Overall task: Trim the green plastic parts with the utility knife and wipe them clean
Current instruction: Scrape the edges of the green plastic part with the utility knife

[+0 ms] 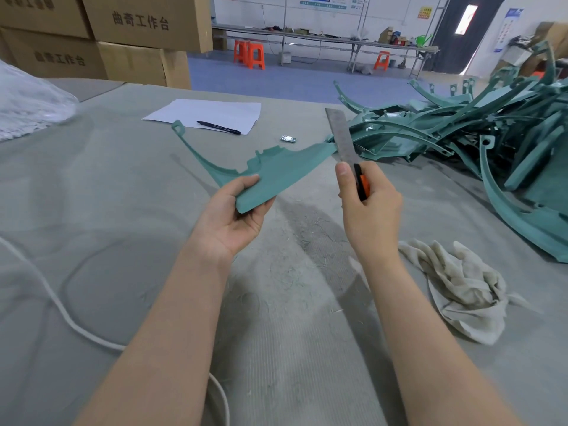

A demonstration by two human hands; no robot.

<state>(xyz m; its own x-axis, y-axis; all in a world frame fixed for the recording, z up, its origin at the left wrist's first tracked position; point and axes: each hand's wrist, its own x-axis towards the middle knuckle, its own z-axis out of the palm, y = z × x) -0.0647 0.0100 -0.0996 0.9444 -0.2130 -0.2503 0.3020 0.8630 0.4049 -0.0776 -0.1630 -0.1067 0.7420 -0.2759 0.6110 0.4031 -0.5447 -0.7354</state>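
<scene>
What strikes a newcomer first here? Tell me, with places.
At the centre, the left hand holds a curved green plastic part, and the right hand beside it grips a utility knife, its long blade out. A tangled pile of green parts covers the right side of the table, with a crumpled rag lying nearer.

Hands: two, left hand (236,219) and right hand (370,207). Green part (276,170) held up: one. Green parts (461,127) in pile at right: many, cannot count. Utility knife (342,136): one. Rag (461,284): one. Paper sheet (212,112): one. Pen (218,127): one. Foil packet (288,138): one. Cardboard boxes (147,21): four in view. Orange stools (255,56): three.
</scene>
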